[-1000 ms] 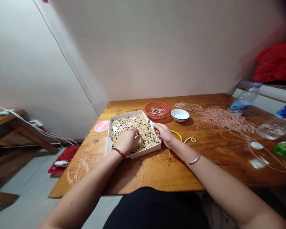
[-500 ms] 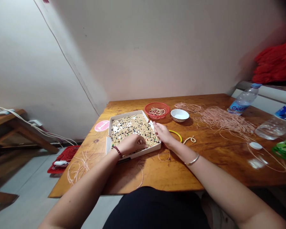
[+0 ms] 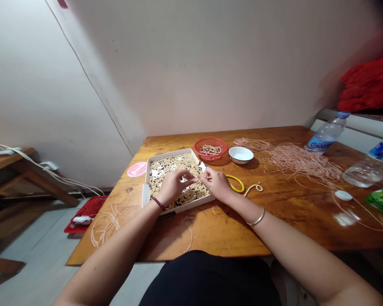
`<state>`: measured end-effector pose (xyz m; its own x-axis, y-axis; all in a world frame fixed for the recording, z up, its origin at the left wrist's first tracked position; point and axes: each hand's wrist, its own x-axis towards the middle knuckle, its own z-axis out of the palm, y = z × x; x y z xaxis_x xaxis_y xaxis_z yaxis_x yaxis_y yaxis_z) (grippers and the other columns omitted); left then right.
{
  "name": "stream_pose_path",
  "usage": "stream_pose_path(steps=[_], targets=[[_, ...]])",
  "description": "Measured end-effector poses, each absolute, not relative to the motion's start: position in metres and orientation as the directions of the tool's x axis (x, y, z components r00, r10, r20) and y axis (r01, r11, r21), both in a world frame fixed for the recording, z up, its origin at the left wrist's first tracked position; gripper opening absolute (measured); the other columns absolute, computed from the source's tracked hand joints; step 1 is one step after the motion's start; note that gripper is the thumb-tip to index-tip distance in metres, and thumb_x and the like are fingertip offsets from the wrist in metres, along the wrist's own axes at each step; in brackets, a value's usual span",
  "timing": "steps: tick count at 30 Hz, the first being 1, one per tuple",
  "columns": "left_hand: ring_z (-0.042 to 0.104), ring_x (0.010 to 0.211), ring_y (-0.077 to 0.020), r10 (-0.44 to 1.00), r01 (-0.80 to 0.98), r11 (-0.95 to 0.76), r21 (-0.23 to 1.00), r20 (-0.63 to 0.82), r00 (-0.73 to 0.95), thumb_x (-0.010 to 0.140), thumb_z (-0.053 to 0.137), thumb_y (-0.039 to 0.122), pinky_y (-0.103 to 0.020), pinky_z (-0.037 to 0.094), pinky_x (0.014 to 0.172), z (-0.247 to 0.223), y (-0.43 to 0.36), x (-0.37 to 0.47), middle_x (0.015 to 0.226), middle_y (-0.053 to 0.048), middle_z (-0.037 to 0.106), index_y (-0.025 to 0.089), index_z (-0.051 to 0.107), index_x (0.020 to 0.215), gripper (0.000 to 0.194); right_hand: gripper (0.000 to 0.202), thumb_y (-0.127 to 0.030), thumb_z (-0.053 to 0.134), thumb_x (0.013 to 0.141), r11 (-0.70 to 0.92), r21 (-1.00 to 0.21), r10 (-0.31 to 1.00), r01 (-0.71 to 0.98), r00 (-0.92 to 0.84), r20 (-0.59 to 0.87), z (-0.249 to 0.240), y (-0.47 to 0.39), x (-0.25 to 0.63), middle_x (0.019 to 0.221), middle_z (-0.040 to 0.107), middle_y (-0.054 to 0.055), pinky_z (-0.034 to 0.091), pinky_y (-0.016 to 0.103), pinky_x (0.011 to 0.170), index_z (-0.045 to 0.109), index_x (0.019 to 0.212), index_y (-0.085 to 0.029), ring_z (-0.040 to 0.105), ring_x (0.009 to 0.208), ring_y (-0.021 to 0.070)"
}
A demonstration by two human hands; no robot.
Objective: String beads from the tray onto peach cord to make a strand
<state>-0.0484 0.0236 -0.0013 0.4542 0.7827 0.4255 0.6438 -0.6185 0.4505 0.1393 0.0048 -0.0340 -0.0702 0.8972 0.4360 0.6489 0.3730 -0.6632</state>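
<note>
A shallow white cardboard tray (image 3: 144,196) holds many small beads (image 3: 166,163), mostly cream with black and a few green ones. Over its front part, my left hand (image 3: 175,186) is closed, thumb and fingers curled toward each other; whatever sits at their tips is too small to name. My right hand (image 3: 217,183) is at the tray's right side, its fingers pinched together, with the tips facing those of the left. A thin cord may run from the right hand, but I cannot make it out. A loop of pinkish cord (image 3: 219,215) lies just below on the table.
Behind the tray stand a red basket (image 3: 210,158) with strung beads and a white bowl (image 3: 241,154). A yellow ring (image 3: 242,187) and a short bead string (image 3: 250,188) lie to the right, beyond them a heap of pink cords (image 3: 303,159) and a water bottle (image 3: 325,136).
My left hand has lifted off the beads and moved slightly up. My right hand has shifted inward, so the fingertips of both are closer together.
</note>
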Motion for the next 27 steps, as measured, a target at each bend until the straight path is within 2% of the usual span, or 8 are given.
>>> stream_pose_path(steps=[9, 27], targets=[[0.058, 0.067, -0.0146, 0.793, 0.647, -0.603, 0.466, 0.434, 0.427, 0.081, 0.061, 0.047, -0.025, 0.041, 0.061, -0.0011, 0.0230, -0.0495, 0.075, -0.002, 0.068, 0.020, 0.065, 0.077, 0.027, 0.030, -0.047, 0.050, 0.084, 0.384, -0.656, 0.878, 0.650, -0.036, 0.478, -0.0331, 0.0044, 0.1389, 0.058, 0.049, -0.002, 0.029, 0.023, 0.054, 0.044, 0.068, -0.022, 0.048, 0.054, 0.0134], [0.056, 0.067, -0.0140, 0.786, 0.650, -0.609, 0.454, 0.454, 0.420, 0.081, 0.061, 0.046, -0.025, 0.040, 0.062, -0.0016, 0.0229, -0.0494, 0.074, -0.001, 0.066, 0.019, 0.061, 0.074, 0.028, 0.030, -0.048, 0.049, 0.085, 0.390, -0.671, 0.872, 0.630, -0.019, 0.489, -0.0345, 0.0036, 0.1350, 0.061, 0.051, -0.002, 0.035, 0.021, 0.056, 0.044, 0.070, -0.022, 0.052, 0.056, 0.0133]])
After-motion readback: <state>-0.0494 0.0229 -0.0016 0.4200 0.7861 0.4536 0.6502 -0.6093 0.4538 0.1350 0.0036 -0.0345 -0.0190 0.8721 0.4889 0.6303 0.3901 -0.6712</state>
